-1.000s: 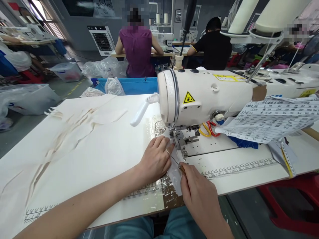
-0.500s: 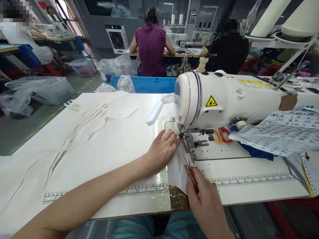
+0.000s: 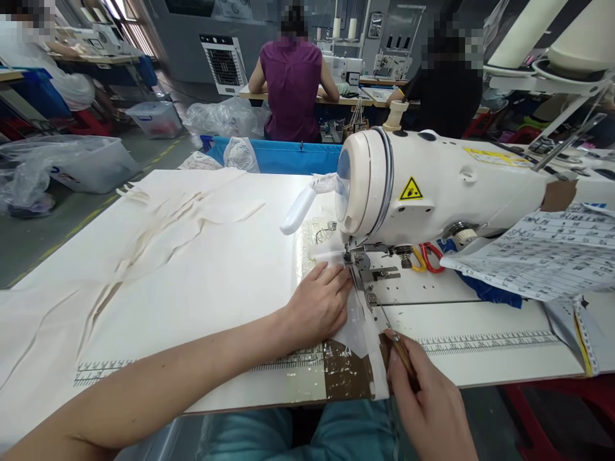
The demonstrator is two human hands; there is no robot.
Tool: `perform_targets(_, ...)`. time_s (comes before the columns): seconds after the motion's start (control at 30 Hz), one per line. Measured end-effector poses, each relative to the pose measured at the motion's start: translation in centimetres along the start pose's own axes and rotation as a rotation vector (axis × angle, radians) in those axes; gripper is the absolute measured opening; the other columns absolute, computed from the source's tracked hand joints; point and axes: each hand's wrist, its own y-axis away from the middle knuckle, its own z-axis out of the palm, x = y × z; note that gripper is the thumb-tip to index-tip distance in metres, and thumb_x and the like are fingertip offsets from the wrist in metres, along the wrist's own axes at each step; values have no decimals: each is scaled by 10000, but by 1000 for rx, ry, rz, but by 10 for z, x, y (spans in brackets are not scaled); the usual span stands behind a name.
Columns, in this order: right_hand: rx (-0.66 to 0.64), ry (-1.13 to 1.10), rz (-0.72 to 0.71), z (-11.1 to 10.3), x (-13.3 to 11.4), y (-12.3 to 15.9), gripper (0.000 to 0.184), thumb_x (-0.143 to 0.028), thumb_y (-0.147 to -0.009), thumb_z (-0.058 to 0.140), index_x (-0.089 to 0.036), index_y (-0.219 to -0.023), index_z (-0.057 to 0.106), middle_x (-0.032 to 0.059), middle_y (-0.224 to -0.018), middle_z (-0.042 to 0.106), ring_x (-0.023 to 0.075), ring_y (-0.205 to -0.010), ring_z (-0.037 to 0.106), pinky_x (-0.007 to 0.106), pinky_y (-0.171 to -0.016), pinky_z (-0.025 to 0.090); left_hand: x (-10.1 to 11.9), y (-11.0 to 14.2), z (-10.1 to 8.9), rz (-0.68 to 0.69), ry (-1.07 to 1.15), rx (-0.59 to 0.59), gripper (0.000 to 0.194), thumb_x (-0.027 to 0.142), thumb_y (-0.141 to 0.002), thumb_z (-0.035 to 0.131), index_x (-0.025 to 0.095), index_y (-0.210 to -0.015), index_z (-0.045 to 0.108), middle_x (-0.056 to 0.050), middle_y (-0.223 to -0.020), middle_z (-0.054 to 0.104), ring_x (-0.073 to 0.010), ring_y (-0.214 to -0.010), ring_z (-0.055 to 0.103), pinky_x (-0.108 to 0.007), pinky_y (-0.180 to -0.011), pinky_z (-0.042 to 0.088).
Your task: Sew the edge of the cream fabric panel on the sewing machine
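Right hand (image 3: 427,390), holding the wooden-handled tool (image 3: 406,362), has drawn back from the left hand (image 3: 321,301), palm-down on cloth (image 3: 354,326), pinch unclear, apparently leaving that hand alone to steady it.

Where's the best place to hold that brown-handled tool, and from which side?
Probably by its handle, coming from the near side, as the right hand does. The handle is thicker and slants back toward the person; the thin metal shaft points away, toward the machine.
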Motion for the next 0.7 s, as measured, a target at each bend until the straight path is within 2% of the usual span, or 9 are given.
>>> perform_targets(0.07,9,-91,117,-4,3,1,292,-361,-989,450,-224,-1161,643,61,-976,776,177,-774,741,210,-665,575,3,1,-1,-11,-1,9,433,304,-980,390,29,-1237,605,-171,-1301,606,-300,-1238,508,-443,-1086,342)
perform_targets(0.13,0,-172,202,-7,2,1,293,-400,-967,487,-228,-1124,665,31,-827,753,154,-649,696,177,-570,540,6,2,-1,-20,-8,12,443,327,-980,403,27,-1241,599,-176,-1299,605,-301,-1235,508,-445,-1096,331)
perform_targets(0.23,-15,-243,297,-10,-5,-2,324,-454,-936,513,-227,-1085,689,-3,-692,689,142,-584,632,161,-522,500,8,4,-2,-9,-19,-5,433,297,-966,422,21,-1262,577,-187,-1308,594,-308,-1239,499,-462,-1097,323)
perform_targets(0.43,-13,-273,424,-11,-10,-4,402,-529,-891,532,-222,-1091,699,-14,-662,651,152,-613,597,174,-594,497,8,5,-4,13,0,-49,427,247,-945,418,1,-1261,567,-197,-1320,578,-317,-1245,485,-471,-1097,316)
perform_targets(0.5,-23,-277,443,-11,-8,-3,421,-548,-888,532,-227,-1107,696,-19,-657,641,155,-636,597,181,-650,499,9,6,-4,10,6,-40,436,277,-957,415,7,-1262,569,-196,-1320,578,-316,-1248,479,-473,-1107,307)
perform_targets(0.7,-43,-288,447,-9,0,-1,449,-575,-887,535,-233,-1133,688,-6,-751,671,153,-696,603,189,-687,486,12,6,-5,1,22,-47,426,289,-963,405,15,-1235,587,-196,-1312,577,-310,-1223,488,-465,-1097,327)
